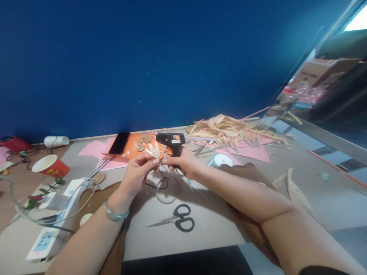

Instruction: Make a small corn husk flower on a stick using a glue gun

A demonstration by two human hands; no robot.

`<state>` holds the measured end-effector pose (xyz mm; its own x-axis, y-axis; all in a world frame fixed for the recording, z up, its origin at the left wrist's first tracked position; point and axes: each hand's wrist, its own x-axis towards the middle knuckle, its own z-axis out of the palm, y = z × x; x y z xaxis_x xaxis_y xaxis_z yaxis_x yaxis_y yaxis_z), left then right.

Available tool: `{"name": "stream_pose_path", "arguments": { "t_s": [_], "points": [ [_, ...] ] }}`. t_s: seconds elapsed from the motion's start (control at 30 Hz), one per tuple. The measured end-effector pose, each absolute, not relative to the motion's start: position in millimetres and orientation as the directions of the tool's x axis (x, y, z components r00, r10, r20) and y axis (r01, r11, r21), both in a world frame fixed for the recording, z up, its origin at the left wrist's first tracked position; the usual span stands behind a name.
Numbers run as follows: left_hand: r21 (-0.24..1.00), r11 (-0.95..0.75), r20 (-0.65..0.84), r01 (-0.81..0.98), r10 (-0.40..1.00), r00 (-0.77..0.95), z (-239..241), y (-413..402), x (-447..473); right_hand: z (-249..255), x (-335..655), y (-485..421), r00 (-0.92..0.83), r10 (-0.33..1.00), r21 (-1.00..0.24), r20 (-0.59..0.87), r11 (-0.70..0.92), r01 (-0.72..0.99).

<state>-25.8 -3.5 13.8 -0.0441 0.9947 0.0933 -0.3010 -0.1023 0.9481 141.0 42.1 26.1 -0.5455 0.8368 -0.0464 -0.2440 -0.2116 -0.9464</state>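
Right grip [185,162]: fingers closed round the handle of one black glue gun [172,140]. Left grip [137,172]: thumb and fingers pinched together on a pale petal-like piece [155,149], just left of the gun. One pair of scissors [184,225] on the tabletop [215,229], nearer the wearer than both grips. One phone [119,143] beyond left grip; one power strip [59,215] left of it. Husk strips [223,128] heaped beyond right grip, too tangled to count.

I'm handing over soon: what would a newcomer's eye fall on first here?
Likely the black glue gun in the right hand, mid-picture, close to the left hand. Lower down, black-handled scissors lie on the grey table, and behind it rises a broad blue panel.
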Motion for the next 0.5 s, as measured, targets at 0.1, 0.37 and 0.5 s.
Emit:
{"name": "stream_pose_path", "arguments": {
  "t_s": [0.1, 0.37, 0.5],
  "points": [
    [0.953, -0.114, 0.106, -0.281, 0.993, -0.041, 13.8, -3.7, -24.7, 23.6, 140.3, 42.6, -0.548, 0.835, -0.939, -0.042, -0.220, -0.263],
    [0.929, -0.209, 0.169, -0.306, 0.974, -0.153, 12.8, -2.3, -24.5, 25.9, 145.8, 50.0, -0.439, 0.893, -0.995, 0.095, 0.093, -0.024],
    [0.886, -0.388, 0.267, -0.254, 0.874, -0.406, 15.5, 2.3, -29.5, 30.2, 158.6, 71.7, -0.357, 0.897, -0.775, 0.260, 0.414, 0.477]
  ]
}}
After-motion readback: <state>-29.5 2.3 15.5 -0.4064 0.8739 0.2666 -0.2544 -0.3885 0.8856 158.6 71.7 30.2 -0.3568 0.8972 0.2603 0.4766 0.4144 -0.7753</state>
